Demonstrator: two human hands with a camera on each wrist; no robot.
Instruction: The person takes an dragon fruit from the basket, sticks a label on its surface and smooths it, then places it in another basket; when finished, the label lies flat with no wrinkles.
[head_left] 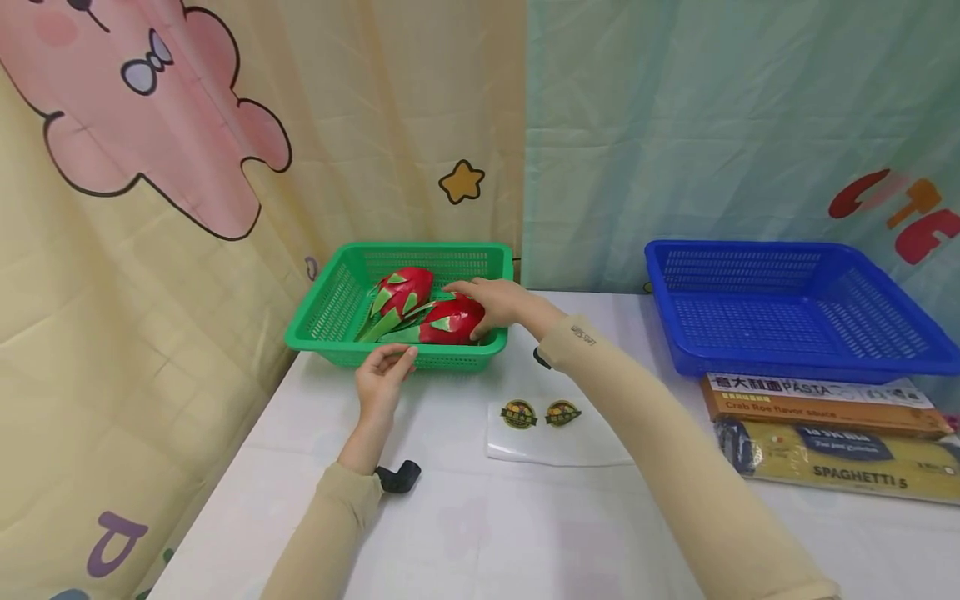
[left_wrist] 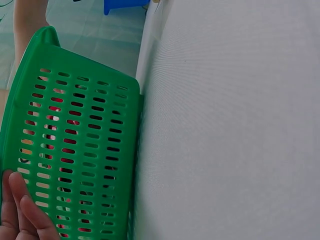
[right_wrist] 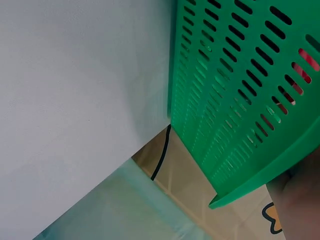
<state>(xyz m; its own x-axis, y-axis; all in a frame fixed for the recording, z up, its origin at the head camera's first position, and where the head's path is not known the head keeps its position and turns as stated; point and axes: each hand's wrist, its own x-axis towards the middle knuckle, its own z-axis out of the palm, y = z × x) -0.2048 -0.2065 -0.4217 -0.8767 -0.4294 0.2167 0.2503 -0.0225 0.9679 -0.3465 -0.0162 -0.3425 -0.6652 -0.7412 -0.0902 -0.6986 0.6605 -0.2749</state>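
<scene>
At the front of the green basket (head_left: 450,357), my left hand (head_left: 382,375) pinches the rim, thumb on top. In the left wrist view its fingers (left_wrist: 37,217) lie against the slotted outer wall. My right hand (head_left: 495,302) reaches over the basket's right side and grips a red dragon fruit (head_left: 450,321), with fingers over its far side and thumb on the near side. To the left, a second dragon fruit (head_left: 405,289) lies in the same basket. Both fruits have green scales and point their long green ends toward the front left. The right wrist view shows mostly the basket's outer wall (right_wrist: 240,90).
A blue basket (head_left: 750,310) stands at the right. In front of it lie an orange pasta box (head_left: 825,407) and a spaghetti pack (head_left: 847,458). Clear plastic bags (head_left: 540,446) with round labels lie mid-table. Curtains (head_left: 390,125) hang behind the table and along its left.
</scene>
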